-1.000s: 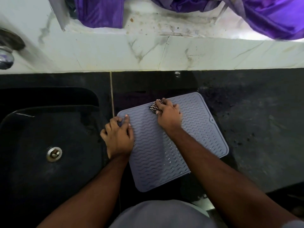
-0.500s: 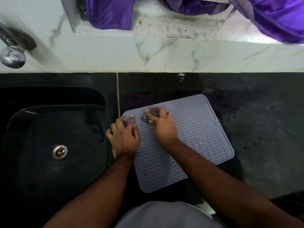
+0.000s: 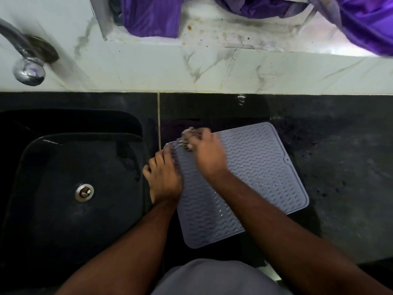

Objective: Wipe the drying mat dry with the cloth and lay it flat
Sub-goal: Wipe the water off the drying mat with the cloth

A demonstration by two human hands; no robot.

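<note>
Drying mat: grey, wavy-ribbed, lying skewed on the black counter just right of the sink, its near end close to the counter edge by my body. I judge it soft silicone: light, floppy, grippy when dry but apt to slide on a wet counter. Droplets glint in the ribs near the middle, so wiping is not done.

My left hand rests on the mat's left edge, fingers curled down onto the far left corner; whether they hook under the rim I cannot tell. My right hand is closed over the cloth, a small patterned wad, blurred, at the mat's far left corner.

Handling note: best to pin one edge flat with the palm while wiping; to reposition, take opposite corners, since a single-corner lift would let it droop.

Surroundings: a tap over the sink at far left, a pale marble backsplash, purple fabric on the ledge beyond. The counter right of the mat offers room to lay it flat.
</note>
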